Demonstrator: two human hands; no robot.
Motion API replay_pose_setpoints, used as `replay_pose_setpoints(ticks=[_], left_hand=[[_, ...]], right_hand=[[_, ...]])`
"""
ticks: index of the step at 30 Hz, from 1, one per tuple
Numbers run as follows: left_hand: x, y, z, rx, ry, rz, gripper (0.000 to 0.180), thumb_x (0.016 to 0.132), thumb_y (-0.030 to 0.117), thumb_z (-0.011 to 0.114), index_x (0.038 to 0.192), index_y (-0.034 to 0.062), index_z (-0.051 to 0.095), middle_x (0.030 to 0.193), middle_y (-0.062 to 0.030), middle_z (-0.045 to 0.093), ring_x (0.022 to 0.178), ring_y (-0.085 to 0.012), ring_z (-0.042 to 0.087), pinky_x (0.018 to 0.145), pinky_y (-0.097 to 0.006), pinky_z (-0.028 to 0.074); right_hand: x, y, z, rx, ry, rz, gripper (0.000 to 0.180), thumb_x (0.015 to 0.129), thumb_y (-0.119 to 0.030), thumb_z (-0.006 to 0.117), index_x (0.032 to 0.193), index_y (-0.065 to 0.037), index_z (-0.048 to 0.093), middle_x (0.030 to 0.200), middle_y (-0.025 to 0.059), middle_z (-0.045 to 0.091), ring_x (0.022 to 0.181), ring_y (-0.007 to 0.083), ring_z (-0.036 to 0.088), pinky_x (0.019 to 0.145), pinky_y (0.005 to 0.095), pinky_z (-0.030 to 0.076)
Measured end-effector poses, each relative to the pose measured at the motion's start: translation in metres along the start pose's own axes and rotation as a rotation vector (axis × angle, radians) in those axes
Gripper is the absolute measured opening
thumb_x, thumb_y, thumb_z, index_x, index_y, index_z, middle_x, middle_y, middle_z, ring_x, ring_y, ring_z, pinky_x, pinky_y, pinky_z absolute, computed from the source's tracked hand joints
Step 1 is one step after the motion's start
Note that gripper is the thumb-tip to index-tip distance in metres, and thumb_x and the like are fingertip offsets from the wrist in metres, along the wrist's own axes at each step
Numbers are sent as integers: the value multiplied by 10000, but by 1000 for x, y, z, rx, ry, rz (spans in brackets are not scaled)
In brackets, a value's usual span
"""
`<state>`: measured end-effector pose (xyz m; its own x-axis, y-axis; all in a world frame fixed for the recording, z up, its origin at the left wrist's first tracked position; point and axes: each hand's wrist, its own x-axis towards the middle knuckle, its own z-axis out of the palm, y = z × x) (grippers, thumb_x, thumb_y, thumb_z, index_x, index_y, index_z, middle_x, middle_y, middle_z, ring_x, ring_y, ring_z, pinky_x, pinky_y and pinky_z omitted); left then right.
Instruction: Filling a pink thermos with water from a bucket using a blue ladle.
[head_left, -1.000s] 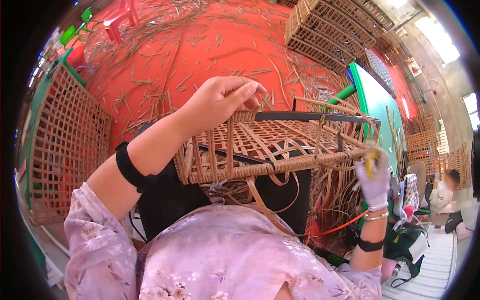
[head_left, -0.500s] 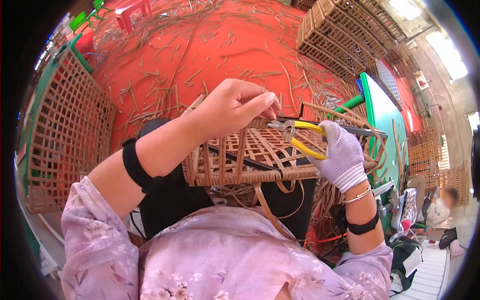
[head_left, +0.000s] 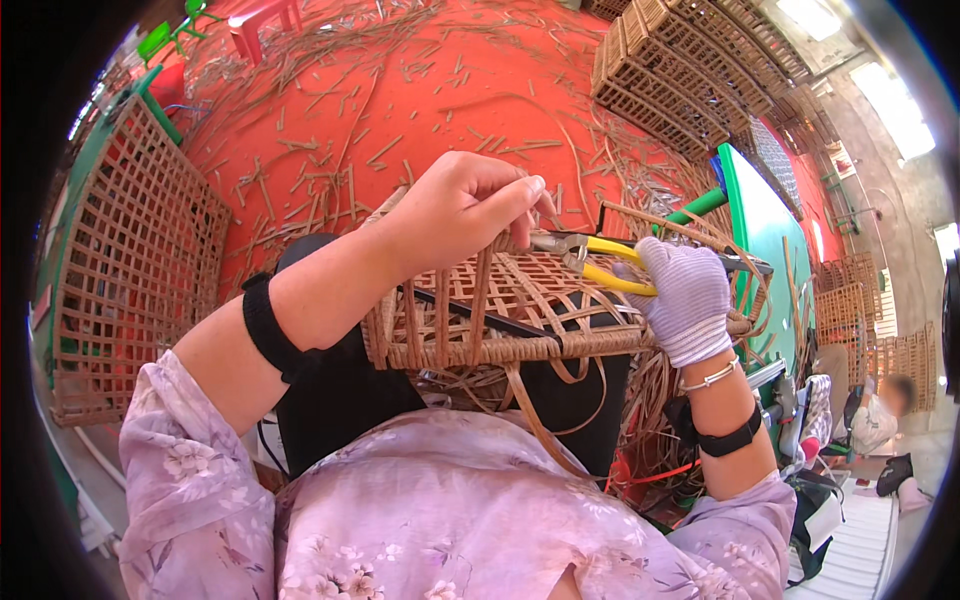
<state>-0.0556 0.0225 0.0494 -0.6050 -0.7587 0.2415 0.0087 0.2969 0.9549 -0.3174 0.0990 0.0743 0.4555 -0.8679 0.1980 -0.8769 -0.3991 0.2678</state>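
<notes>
A woven cane basket (head_left: 490, 350), with dark metal bars in its frame, rests across my lap. My right hand (head_left: 688, 295), in a pale knitted glove, grips yellow-handled cutting pliers (head_left: 605, 265). Their metal jaws point left at the basket's far rim, close below the fingers of my left hand (head_left: 470, 205). That hand is bare, its fingers curled and its thumb laid along them. Whatever sits between those fingertips is hidden. A loose cane strip (head_left: 535, 420) hangs from the near rim toward my lap.
Cut cane scraps (head_left: 385, 150) litter the red floor. To the left leans a woven lattice panel (head_left: 135, 270). Stacked cane baskets (head_left: 680, 80) stand at the far right, beyond a green board (head_left: 765, 240). A person (head_left: 880, 415) sits farther off at the right.
The pliers' handles have come closer together as my gloved fingers squeezed, and the jaws have shifted slightly left and down. My left hand has barely moved.
</notes>
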Motion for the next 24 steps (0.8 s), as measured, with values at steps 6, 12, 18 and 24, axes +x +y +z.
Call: replay_pose_setpoints(ticks=[6,12,18,24], left_hand=[[0,3,2,87,114,-17,359,1005,242,456,952,-34,679,752,-76,679,733,-113,640,708,-265,501],[1,-1,3,237,121,-42,378,1008,279,459,960,-25,679,746,-72,676,713,-107,626,682,-272,493],[0,-6,8,597,83,89,341,971,283,522,1018,-17,676,806,-112,700,746,-176,669,715,-291,513],[1,-2,14,538,84,94,300,933,303,541,983,40,676,852,-160,676,747,-340,639,679,-381,509]], right_hand=[[-34,17,10,127,243,206,375,782,-397,732,914,-83,575,712,103,613,571,289,605,543,387,469],[-182,92,27,20,231,1025,542,835,-460,682,1141,-33,548,993,183,630,891,342,643,781,406,505],[-403,115,42,-76,-18,1746,765,752,-597,666,1244,-32,517,1166,228,603,1072,373,593,907,446,456],[-481,82,52,-234,-140,2014,867,654,-641,726,1246,-33,551,1234,221,584,1126,361,574,954,440,455]])
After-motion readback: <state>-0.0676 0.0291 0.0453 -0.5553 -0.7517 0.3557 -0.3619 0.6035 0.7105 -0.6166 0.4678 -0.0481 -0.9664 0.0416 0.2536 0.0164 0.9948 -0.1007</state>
